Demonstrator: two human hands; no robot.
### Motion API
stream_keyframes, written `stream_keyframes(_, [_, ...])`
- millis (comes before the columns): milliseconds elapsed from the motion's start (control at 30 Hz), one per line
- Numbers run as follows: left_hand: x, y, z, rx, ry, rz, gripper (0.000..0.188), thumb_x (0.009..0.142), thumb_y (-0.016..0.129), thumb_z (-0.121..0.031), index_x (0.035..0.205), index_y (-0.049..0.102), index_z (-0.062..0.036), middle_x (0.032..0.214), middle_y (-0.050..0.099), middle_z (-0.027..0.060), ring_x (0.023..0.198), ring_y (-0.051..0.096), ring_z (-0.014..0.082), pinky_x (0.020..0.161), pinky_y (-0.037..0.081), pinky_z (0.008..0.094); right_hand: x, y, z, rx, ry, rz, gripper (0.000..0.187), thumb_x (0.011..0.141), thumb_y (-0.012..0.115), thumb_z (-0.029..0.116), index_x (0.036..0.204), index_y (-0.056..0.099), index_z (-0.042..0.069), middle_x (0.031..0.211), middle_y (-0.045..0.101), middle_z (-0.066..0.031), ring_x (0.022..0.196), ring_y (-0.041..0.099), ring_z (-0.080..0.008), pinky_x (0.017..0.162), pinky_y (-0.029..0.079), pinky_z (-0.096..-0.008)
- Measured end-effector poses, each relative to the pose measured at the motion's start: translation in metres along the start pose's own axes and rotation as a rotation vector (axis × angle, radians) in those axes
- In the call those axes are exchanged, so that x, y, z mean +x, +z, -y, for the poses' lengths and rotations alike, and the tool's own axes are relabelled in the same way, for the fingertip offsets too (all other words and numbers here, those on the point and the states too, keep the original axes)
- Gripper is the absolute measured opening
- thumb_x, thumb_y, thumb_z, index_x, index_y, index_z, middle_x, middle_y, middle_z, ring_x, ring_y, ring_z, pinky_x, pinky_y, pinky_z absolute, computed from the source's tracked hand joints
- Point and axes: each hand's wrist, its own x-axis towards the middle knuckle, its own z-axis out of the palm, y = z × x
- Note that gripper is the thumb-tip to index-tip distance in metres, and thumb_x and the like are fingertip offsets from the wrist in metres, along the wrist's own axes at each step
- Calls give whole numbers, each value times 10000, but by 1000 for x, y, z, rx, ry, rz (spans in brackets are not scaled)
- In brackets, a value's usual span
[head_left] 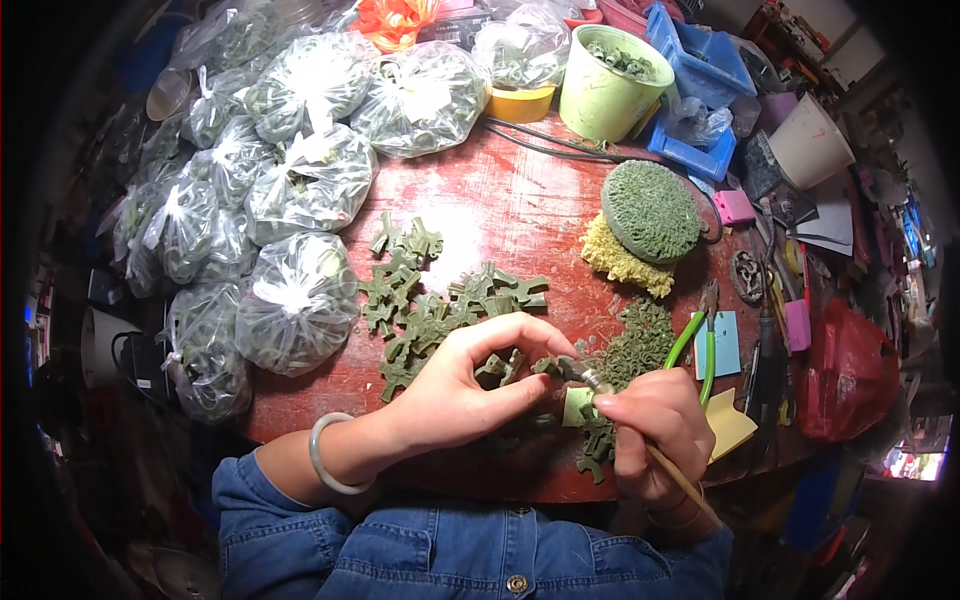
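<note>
My left hand (pixel 450 385) pinches a small dark green moulded piece (pixel 545 367) between thumb and fingertips. My right hand (pixel 660 425) grips a slim hand tool with a wooden handle (pixel 683 482) and a metal collar (pixel 598 384). The tool's front end meets the held piece; its exact tip shape is too small to tell. Beyond my left hand lies a loose heap of similar branched green pieces (pixel 430 325). A few smaller green pieces (pixel 597 440) lie between my hands, beside a pale yellow-green paper square (pixel 577 407).
Knotted clear bags of green pieces (pixel 300 300) crowd the left side. A pile of small curled green bits (pixel 640 340) lies near green-handled pliers (pixel 709 350). Behind are a round green pad (pixel 652 212) on yellow sponge (pixel 622 262), a light green bucket (pixel 600 100) and blue trays (pixel 700 70).
</note>
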Motion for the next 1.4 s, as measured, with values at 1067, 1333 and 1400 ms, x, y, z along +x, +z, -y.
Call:
stream_keyframes(1067, [3, 0, -17, -290, -297, -11, 275, 886, 679, -70, 1152, 619, -29, 915, 598, -10, 745, 526, 62, 666, 418, 215, -3, -5, -2, 60, 116, -76, 172, 843, 590, -14, 991, 679, -17, 821, 642, -108, 715, 600, -236, 661, 507, -337])
stream_keyframes(1333, [0, -5, -11, -686, -413, 44, 311, 913, 627, -62, 1215, 560, -32, 787, 519, -31, 654, 435, 58, 593, 332, 220, -2, -5, -1, 218, 292, -138, 154, 881, 542, 10, 960, 670, -22, 828, 653, -115, 731, 604, -207, 689, 494, -302])
stream_keyframes(1400, [0, -6, -9, -763, -425, 67, 316, 913, 616, -54, 1221, 550, -32, 784, 520, -25, 654, 432, 60, 601, 335, 227, -1, -7, -5, 323, 224, -110, 142, 903, 540, 32, 945, 663, -26, 821, 652, -115, 731, 603, -192, 688, 491, -292])
